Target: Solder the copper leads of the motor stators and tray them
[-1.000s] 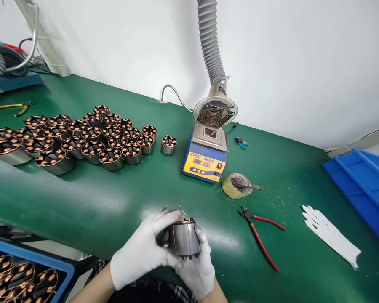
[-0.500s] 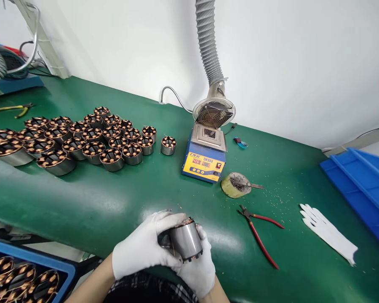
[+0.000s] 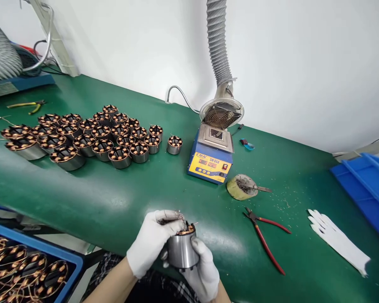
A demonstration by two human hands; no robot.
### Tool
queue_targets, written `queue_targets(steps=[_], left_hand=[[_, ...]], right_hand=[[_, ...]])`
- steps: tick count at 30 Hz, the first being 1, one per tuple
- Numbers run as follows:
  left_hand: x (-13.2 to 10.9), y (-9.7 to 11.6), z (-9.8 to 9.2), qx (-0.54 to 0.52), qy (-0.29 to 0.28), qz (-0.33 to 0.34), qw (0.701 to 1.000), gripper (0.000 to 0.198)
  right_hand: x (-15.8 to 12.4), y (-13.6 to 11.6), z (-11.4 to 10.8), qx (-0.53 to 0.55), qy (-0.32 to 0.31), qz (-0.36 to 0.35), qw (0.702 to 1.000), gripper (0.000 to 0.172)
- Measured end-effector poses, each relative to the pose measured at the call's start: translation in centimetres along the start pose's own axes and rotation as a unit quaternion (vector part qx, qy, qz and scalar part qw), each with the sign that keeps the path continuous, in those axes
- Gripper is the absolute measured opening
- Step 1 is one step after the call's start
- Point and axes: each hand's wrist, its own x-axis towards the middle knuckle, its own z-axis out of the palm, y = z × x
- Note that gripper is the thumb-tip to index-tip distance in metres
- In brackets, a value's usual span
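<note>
Both my hands wear white gloves and hold one metal stator [image 3: 182, 249] with copper windings at the near edge of the green table [image 3: 120, 198]. My left hand [image 3: 151, 242] wraps its left side, the fingers curled over the top by the wire ends. My right hand [image 3: 202, 271] cups it from below and from the right. The stator stands nearly upright, copper end up.
Several finished stators [image 3: 91, 139] stand in rows at the back left. A blue solder pot [image 3: 212, 158] sits under a fume hose [image 3: 219, 50], with a flux tin [image 3: 241, 188], red-handled cutters [image 3: 265, 242] and a spare white glove [image 3: 336, 240] to the right. Blue bins hold more stators [image 3: 25, 273] lower left and stand at right [image 3: 366, 181].
The stator has been turned from tilted to nearly upright in my hands. The view has shifted slightly, so the table objects sit a little further right in the picture.
</note>
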Motion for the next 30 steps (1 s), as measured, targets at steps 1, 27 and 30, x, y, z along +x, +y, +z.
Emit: queue_targets(steps=[1, 27, 30], left_hand=[[0.2, 0.1, -0.3, -0.018, 0.036, 0.034, 0.999, 0.029], [0.6, 1.1, -2.1, 0.125, -0.025, 0.003, 0.992, 0.021], [1.2, 1.8, -1.1, 0.123, -0.026, 0.009, 0.992, 0.024]], right_hand=[[-0.1, -0.1, 0.1, -0.039, 0.0, -0.021, 0.999, 0.043], [1.5, 4.8, -2.5, -0.536, 0.2, -0.366, 0.734, 0.07], [1.7, 4.5, -2.6, -0.566, 0.18, -0.396, 0.701, 0.064]])
